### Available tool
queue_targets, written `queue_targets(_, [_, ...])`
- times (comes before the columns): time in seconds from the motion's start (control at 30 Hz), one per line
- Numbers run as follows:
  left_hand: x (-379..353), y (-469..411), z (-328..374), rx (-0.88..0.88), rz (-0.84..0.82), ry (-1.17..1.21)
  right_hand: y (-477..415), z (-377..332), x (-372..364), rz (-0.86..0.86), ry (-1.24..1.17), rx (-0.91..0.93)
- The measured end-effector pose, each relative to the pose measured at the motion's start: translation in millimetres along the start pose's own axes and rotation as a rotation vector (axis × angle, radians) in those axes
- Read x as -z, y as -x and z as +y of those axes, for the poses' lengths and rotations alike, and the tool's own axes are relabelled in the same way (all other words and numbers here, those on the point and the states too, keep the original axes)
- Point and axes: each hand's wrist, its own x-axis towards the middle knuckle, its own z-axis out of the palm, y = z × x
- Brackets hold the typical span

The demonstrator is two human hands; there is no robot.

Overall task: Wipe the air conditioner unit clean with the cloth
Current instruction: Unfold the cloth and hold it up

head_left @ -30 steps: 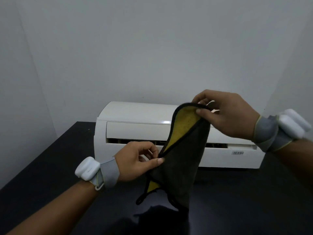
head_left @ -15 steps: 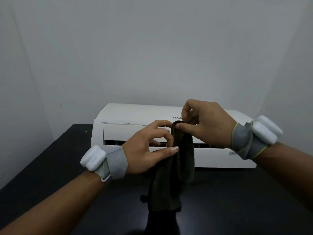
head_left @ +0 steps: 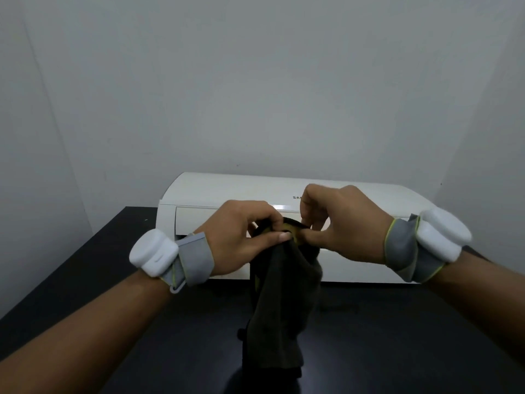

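Observation:
A white air conditioner unit point(head_left: 216, 191) lies on a black table point(head_left: 85, 265) against the grey wall. In front of it hangs a dark grey cloth point(head_left: 281, 314) with a yellow inner side, folded lengthwise. My left hand point(head_left: 241, 240) pinches the cloth's top edge between thumb and fingers. My right hand point(head_left: 338, 223) pinches the same top edge right beside it, thumb tips nearly touching. Both hands are held a little in front of the unit's front panel. The cloth's lower end reaches down to near the table surface.
Grey walls close in at the back, left and right. Each wrist carries a white sensor block on a grey strap. The table's left edge point(head_left: 71, 251) runs diagonally toward the back corner.
The cloth has gone from spread open, yellow side showing, to folded narrow. My left hand rose and both hands came together at its top edge.

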Motion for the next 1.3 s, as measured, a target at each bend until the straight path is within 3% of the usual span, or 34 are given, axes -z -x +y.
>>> queue_targets(0.17, [21, -4, -2, -0.07, -0.035, -0.062, -2, 12, -6, -0.209, 0.279, -0.12])
queue_targets(0.27, [26, -2, -7, -0.093, -0.099, -0.17, -3, 17, 4, -0.274, 0.194, -0.14])
queue_targets(0.37, [33, 2, -14, -0.092, -0.126, -0.264, -4, 18, 24, -0.247, -0.022, 0.003])
queue_targets(0.47, [44, 0, -14, -0.095, -0.09, -0.302, -7, 15, 48, -0.299, -0.207, 0.033])
queue_targets(0.63, [59, -17, -1, -0.124, -0.05, -0.29, -24, 7, 71, -0.325, 0.07, 0.039])
queue_targets(0.8, [69, -24, 5, -0.105, 0.013, -0.206, -26, -17, 71, -0.413, -0.028, 0.057])
queue_targets(0.9, [72, -20, 4, -0.065, 0.064, -0.182, -26, -24, 61, -0.376, 0.101, 0.17])
queue_targets(1.07, [81, -13, -2, 0.076, 0.177, -0.113, -37, -19, 68, -0.256, 0.04, 0.157])
queue_targets(1.3, [91, -3, -5, 0.143, 0.061, -0.045, -38, -9, 67, -0.226, -0.247, 0.153])
